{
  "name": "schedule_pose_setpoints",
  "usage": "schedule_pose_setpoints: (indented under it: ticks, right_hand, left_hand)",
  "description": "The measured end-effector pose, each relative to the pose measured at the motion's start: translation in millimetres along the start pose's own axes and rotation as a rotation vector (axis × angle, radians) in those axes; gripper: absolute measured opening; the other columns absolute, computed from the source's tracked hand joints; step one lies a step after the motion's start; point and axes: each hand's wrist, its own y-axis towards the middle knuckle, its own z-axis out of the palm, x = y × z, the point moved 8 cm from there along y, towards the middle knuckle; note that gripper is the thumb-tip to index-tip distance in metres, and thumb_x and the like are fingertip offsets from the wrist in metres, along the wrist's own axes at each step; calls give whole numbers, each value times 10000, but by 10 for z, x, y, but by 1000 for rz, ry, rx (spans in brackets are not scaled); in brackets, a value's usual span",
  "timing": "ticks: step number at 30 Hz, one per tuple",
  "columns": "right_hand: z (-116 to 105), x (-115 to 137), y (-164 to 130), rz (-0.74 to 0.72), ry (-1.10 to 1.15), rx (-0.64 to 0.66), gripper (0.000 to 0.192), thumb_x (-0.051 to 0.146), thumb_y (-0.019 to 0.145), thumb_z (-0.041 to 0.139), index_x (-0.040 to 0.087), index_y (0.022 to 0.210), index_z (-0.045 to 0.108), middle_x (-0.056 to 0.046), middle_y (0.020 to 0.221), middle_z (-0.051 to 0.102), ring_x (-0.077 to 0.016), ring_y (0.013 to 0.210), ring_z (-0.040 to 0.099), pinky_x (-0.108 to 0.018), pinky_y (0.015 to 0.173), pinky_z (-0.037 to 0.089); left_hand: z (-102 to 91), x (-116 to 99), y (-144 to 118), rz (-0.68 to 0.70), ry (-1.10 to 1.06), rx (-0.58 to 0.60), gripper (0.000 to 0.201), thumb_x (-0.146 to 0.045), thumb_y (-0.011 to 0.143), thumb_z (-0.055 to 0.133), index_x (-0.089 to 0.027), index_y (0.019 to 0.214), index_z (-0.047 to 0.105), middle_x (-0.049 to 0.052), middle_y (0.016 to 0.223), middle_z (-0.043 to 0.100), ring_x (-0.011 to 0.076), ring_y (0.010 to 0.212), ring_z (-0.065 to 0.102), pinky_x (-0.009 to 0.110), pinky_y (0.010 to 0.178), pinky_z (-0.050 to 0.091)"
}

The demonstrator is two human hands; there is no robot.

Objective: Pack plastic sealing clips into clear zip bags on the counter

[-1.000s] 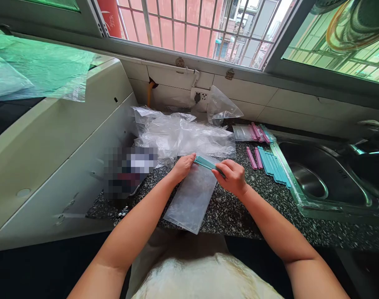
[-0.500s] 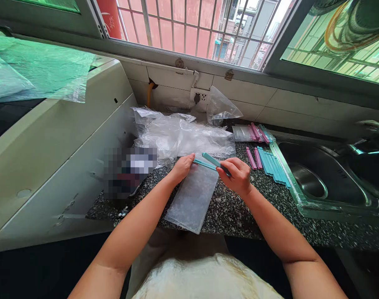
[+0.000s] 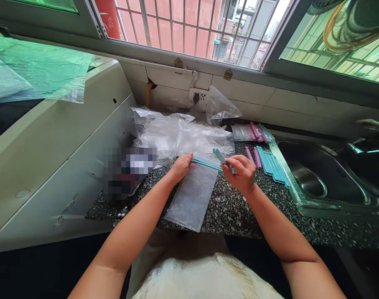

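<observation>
My left hand [image 3: 181, 167] pinches the upper left corner of a clear plastic bag [image 3: 194, 197], together with one end of a thin teal rod [image 3: 207, 163] lying across its top. The bag hangs flat over the counter's front part. In my right hand [image 3: 241, 171] is a teal bag sealing clip [image 3: 220, 155], tilted up to the left, its tip apart from the rod. The rod's right end reaches my right fingers; whether they touch it I cannot tell. Several teal clips [image 3: 272, 167] lie in a row beside pink clips [image 3: 257, 158] to the right.
Crumpled clear plastic bags [image 3: 183, 135] are heaped behind my hands. A metal sink [image 3: 301, 178] is at the right. More clips lie on a clear packet [image 3: 242, 133] by the wall. A blurred-out object [image 3: 130, 172] is at the left, near a pale appliance side [image 3: 65, 166].
My right hand has moved slightly right and turned the clip more upright, away from the bag's top edge. My left hand and the bag have stayed nearly in place.
</observation>
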Motion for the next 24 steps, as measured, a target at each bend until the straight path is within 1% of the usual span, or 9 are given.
schedule_pose_setpoints:
  ticks: [9,11,14,16,24]
  right_hand:
    - [-49,-29,-1,1,17,-32,39,216,761,590,192,791,597,-25,692,625,-129,634,587,-249,559,480]
    - [-52,-33,2,6,4,-26,33,219,762,591,197,785,598,-23,688,626,-131,630,590,-254,556,484]
    - [-56,-43,5,18,-20,-18,29,229,768,584,206,778,597,-16,681,628,-131,623,595,-254,545,487]
    - [-67,-54,3,25,-24,-25,29,230,768,583,207,780,596,-15,680,629,-130,620,597,-254,541,488]
    - [-104,-105,-18,32,23,-55,59,210,752,602,201,807,581,-24,695,621,-128,605,587,-251,528,476]
  left_hand:
    - [-40,18,24,2,-25,-23,383,-471,772,510,-161,552,457,-26,503,401,70,434,334,204,407,280]
    - [-46,10,28,22,-24,-25,381,-470,764,514,-159,550,465,-24,511,404,72,446,332,202,411,275]
    - [-52,-14,32,61,-23,-22,367,-463,751,525,-157,553,479,-13,542,440,85,486,362,204,437,309]
    - [-57,-22,30,62,-29,-25,351,-451,750,527,-155,566,491,-9,558,459,91,507,379,206,457,329]
    - [-56,-59,-3,30,-60,-37,367,-460,756,531,-152,565,472,-27,524,414,80,477,359,208,454,331]
